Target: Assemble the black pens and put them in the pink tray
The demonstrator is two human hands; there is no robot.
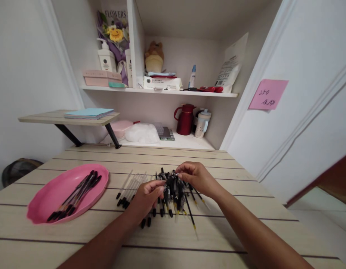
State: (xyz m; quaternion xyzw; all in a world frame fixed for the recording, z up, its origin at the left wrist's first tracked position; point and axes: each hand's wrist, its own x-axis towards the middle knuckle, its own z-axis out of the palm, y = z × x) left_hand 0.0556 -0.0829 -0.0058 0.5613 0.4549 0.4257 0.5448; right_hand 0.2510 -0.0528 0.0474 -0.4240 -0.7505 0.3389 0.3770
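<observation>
A heap of pen parts (177, 188), with black caps and dark ink refills, lies on the slatted wooden table between my hands. My left hand (149, 192) is closed in a pinch at the heap's left side, thumb against forefinger; what it grips blends into the black parts. On the far right edge of the pile, my right hand (197, 177) also pinches, its fingertips on something small that I cannot make out. Clear pen barrels (132, 186) with black ends lie side by side left of my left hand. One refill (191, 213) points out toward me.
A pink scalloped tray (98, 192) on the left holds several capped pens (77, 196). Behind it stands a small raised shelf (46, 116) with blue paper (89, 113). At the back are a red jug (185, 119), a tumbler (202, 124) and a white plastic bag (142, 133).
</observation>
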